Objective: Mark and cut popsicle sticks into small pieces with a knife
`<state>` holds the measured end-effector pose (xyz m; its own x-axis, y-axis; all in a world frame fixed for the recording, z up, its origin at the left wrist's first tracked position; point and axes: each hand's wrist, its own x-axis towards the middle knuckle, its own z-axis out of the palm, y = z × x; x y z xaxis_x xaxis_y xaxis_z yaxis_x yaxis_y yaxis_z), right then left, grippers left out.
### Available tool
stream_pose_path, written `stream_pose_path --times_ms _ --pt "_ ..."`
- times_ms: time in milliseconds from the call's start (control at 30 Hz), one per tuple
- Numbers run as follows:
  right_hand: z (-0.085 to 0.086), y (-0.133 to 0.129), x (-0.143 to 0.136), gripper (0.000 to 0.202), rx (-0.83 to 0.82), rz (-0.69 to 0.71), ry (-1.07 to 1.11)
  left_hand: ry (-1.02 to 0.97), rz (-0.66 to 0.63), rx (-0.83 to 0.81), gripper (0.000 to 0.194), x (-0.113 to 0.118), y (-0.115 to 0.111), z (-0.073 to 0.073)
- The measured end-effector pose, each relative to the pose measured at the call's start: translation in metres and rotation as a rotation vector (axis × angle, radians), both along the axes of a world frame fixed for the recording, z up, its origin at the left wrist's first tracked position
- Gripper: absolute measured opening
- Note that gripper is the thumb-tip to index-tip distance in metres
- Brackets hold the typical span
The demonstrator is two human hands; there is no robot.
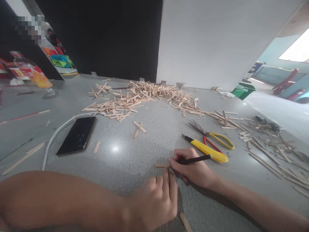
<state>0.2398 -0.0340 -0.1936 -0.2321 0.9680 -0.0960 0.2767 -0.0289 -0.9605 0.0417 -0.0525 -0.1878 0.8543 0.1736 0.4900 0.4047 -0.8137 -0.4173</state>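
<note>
A short wooden craft stick [161, 165] lies flat on the grey table. My left hand [159, 199] reaches over it, fingers together, with the fingertips pressing its near edge to the table. In a writing grip, my right hand [193, 169] is closed around a black pen [196, 159]. The pen's tip, at the stick's right end, is hidden by my fingers. Just beyond that hand rests a yellow box cutter [209, 150]. Scissors [211, 133] with yellow and red handles lie behind the cutter. Farther forward, two craft sticks [139, 129] form a cross.
A large heap of craft sticks [149, 91] spreads along the black and white boards. A phone [77, 135] with a white cable [54, 135] lies at left, below a plastic bottle [40, 75]. Thin strips [265, 161] litter the right side. Another stick [185, 222] lies near me.
</note>
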Motion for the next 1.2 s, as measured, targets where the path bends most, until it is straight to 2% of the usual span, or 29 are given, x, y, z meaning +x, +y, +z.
stream_pose_path --times_ms 367,500,633,733,900,1200 --pt "0.001 -0.002 -0.001 0.041 0.011 0.010 -0.039 0.001 -0.005 -0.008 0.033 0.001 0.001 -0.001" --pt "0.008 0.005 0.002 0.044 -0.028 -0.024 0.076 -0.005 -0.012 -0.006 0.031 0.001 0.002 -0.002" --pt "0.019 0.014 0.011 0.040 0.031 -0.130 0.157 0.010 -0.025 0.001 0.027 0.000 0.002 -0.002" --pt "0.022 0.013 0.013 0.038 0.028 -0.097 0.152 0.025 -0.025 0.003 0.030 0.000 0.002 -0.001" --pt "0.011 0.002 0.005 0.036 -0.103 -0.008 0.069 -0.006 -0.013 -0.001 0.035 0.000 0.001 0.000" --pt "0.000 0.001 0.004 0.041 -0.024 0.019 0.006 -0.032 -0.001 -0.002 0.032 0.000 0.002 -0.001"
